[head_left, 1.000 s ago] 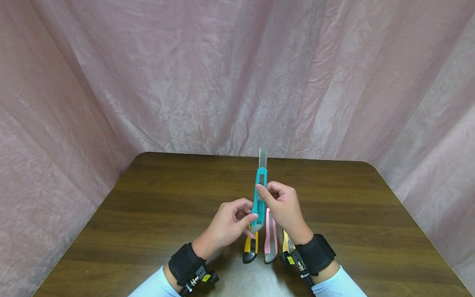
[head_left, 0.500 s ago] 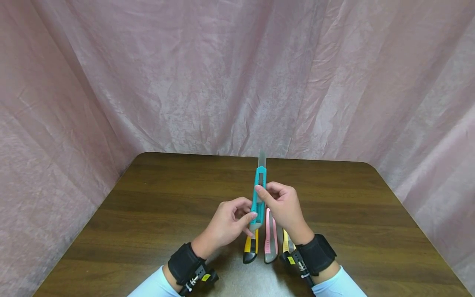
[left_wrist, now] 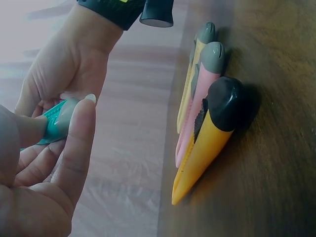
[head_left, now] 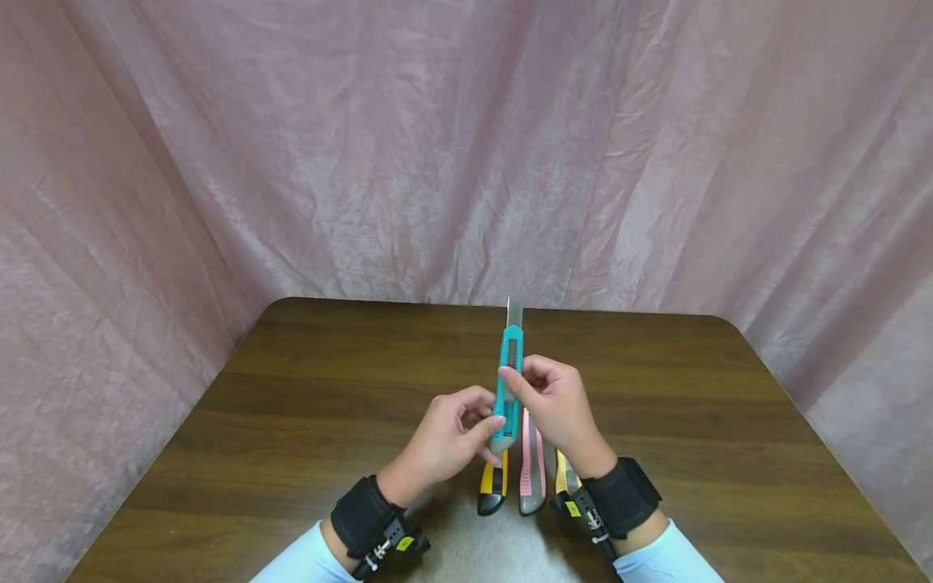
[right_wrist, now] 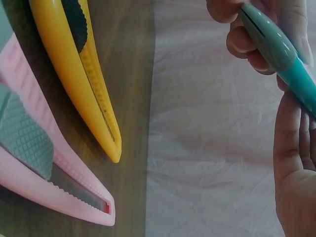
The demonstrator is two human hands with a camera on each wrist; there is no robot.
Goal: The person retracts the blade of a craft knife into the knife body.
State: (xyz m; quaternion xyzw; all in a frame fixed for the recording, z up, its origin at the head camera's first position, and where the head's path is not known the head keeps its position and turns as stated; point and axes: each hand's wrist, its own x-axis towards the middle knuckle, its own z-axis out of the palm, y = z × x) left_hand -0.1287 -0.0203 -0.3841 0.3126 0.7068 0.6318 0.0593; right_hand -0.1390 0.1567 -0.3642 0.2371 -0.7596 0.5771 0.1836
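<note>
A teal box cutter [head_left: 510,411] with a grey end is held upright above the table, its metal blade [head_left: 514,312] sticking out at the top. My left hand [head_left: 448,429] pinches the lower end between thumb and fingers; the left wrist view shows the grey end cap [left_wrist: 64,118] there. Higher up, my right hand [head_left: 561,405] grips the body, thumb across its front near the slider, which that thumb covers. From the right wrist view the cutter's grey end [right_wrist: 269,42] tilts among the fingers.
Below the hands, a yellow-and-black box cutter [head_left: 492,494], a pink one [head_left: 532,478] and a pale yellow one [head_left: 563,474] lie side by side on the brown wooden table [head_left: 291,405]. The right wrist partly covers the pale yellow one. Pink curtains [head_left: 437,162] hang behind.
The blade stands out slightly less from the teal box cutter than a second ago, and the right thumb has slid a little down its front. Both hands otherwise keep their place.
</note>
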